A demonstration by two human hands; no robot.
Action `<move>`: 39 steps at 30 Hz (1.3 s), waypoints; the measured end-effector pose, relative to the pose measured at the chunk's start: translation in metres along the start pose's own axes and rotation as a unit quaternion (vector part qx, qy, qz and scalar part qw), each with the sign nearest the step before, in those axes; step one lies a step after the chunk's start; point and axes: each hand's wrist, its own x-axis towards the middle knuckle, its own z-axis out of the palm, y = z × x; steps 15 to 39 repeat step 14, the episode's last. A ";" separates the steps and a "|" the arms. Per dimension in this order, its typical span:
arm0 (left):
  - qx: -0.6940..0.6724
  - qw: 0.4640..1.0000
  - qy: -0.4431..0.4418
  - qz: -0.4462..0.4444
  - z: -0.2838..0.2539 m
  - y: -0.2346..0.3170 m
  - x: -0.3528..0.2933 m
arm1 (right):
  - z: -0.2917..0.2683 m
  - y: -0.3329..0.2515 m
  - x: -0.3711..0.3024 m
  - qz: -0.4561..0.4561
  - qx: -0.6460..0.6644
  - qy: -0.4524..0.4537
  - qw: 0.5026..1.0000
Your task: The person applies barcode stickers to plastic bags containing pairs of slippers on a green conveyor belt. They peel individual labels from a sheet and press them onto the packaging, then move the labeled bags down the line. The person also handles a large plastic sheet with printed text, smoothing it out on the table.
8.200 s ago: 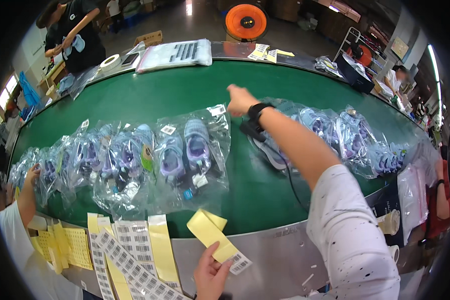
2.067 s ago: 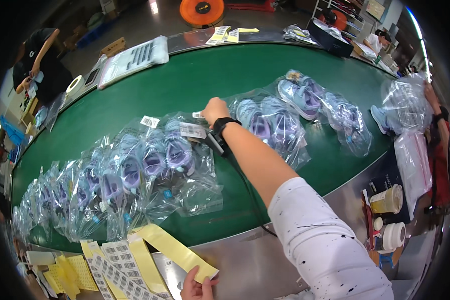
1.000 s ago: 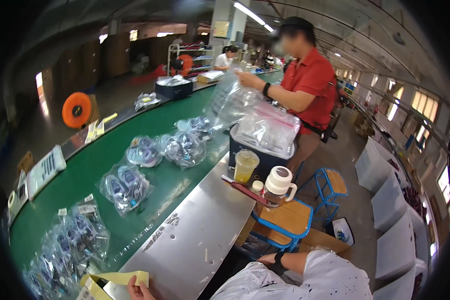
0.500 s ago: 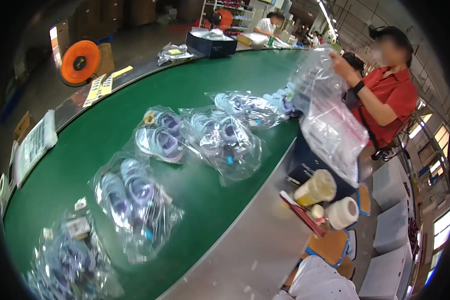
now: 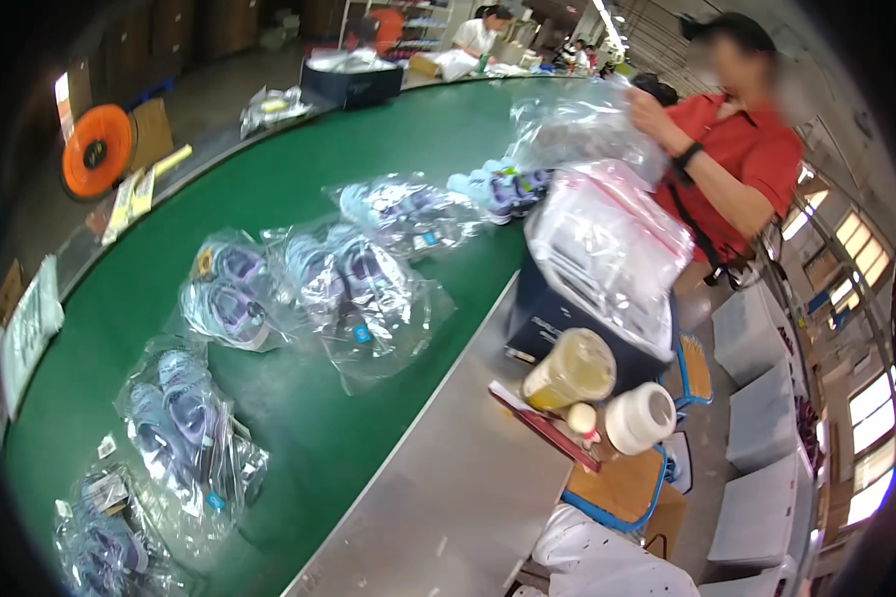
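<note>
Neither of my hands shows in the head view. Before me on the green conveyor belt [image 5: 299,418] lie several pairs of light blue and purple shoes in clear plastic bags. The nearest bagged pair [image 5: 105,542] is at the lower left, and another bagged pair [image 5: 174,418] lies just beyond it. Farther along come a bagged pair with a blue tag [image 5: 343,269], a bagged pair beside it [image 5: 229,289] and a bagged pair behind [image 5: 398,209]. Unbagged shoes [image 5: 498,187] sit close to a co-worker [image 5: 732,164] in red, whose hands hold a clear plastic bag [image 5: 587,129].
A dark blue box [image 5: 577,323] stacked with clear bags stands on the metal ledge [image 5: 408,507] at right. Beside it are a yellowish cup [image 5: 572,368], a white bottle [image 5: 639,418] and a dark red flat item [image 5: 543,428]. An orange fan [image 5: 98,151] stands across the belt.
The view has swung, so the belt and shoes appear farther left. The co-worker's clear bag has moved off the dark box toward the unbagged shoes, baring the stacked bags.
</note>
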 end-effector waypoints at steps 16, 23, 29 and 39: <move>-0.253 0.961 -0.047 0.098 -0.013 -0.013 -0.036 | -0.001 -0.032 -0.112 -0.334 0.005 -0.012 0.943; -0.253 0.961 -0.047 0.098 -0.013 -0.013 -0.036 | -0.001 -0.032 -0.112 -0.334 0.005 -0.012 0.943; -0.253 0.961 -0.047 0.098 -0.013 -0.013 -0.036 | -0.001 -0.032 -0.112 -0.334 0.005 -0.012 0.943; -0.253 0.961 -0.047 0.098 -0.013 -0.013 -0.036 | -0.001 -0.032 -0.112 -0.334 0.005 -0.012 0.943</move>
